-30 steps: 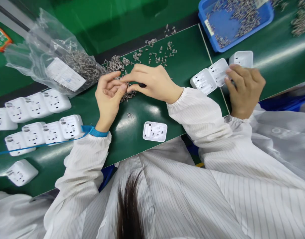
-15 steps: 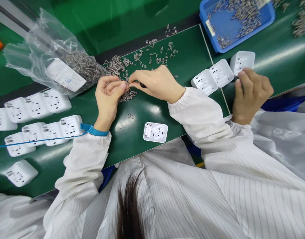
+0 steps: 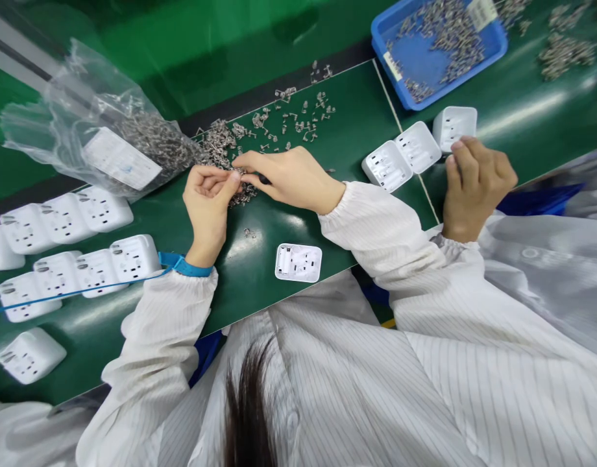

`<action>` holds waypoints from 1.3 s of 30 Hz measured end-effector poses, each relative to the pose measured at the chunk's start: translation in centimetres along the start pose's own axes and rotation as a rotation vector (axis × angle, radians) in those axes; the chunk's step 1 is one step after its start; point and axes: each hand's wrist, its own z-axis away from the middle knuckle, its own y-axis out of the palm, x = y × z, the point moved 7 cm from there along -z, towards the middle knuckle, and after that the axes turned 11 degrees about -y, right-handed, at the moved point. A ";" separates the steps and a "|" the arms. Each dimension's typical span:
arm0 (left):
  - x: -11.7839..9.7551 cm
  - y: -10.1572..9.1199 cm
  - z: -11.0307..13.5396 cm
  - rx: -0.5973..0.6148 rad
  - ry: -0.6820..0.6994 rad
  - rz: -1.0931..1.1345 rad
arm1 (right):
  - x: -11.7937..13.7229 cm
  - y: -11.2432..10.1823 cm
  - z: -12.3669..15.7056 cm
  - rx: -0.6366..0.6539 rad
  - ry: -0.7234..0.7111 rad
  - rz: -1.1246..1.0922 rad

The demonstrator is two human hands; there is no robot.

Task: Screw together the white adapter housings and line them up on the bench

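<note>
My left hand (image 3: pixel 204 204), with a blue strap at its wrist, is closed in a pinch over the pile of small bent metal parts (image 3: pixel 219 139). Thumb and forefinger hold what looks like one of those parts, mostly hidden. From the right, my right hand (image 3: pixel 296 178) reaches in, thumb and forefinger meeting the left fingertips; they too are closed on a tiny part I can barely see. A dark spot shows beneath the right forefinger. Nearer my body, a white socket housing (image 3: pixel 298 263) lies with its inside facing up. A few loose metal parts (image 3: pixel 250 233) lie beyond it.
A clear plastic bag (image 3: pixel 123 159) of metal parts lies at left, above rows of white socket units (image 3: pixel 97 269). At right are a blue tray (image 3: pixel 396 87) of parts, white housings (image 3: pixel 389 167), and another person's hand (image 3: pixel 478 181) touching one housing.
The whole view has shifted slightly left. My right fingers have come closer over my left fingertips. Housing and bag keep their places on the bench; the other person's hand stays at its housing.
</note>
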 end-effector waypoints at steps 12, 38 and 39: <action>-0.5 0.2 -0.8 0.044 -0.100 -0.113 | 0.0 -1.0 -0.3 0.092 0.054 0.184; 0.5 11.5 -6.0 0.292 0.094 -0.092 | -5.5 -7.3 4.3 -0.004 0.385 0.215; 0.3 11.7 -6.1 0.310 0.109 -0.123 | -6.1 -7.4 4.5 -0.020 0.430 0.240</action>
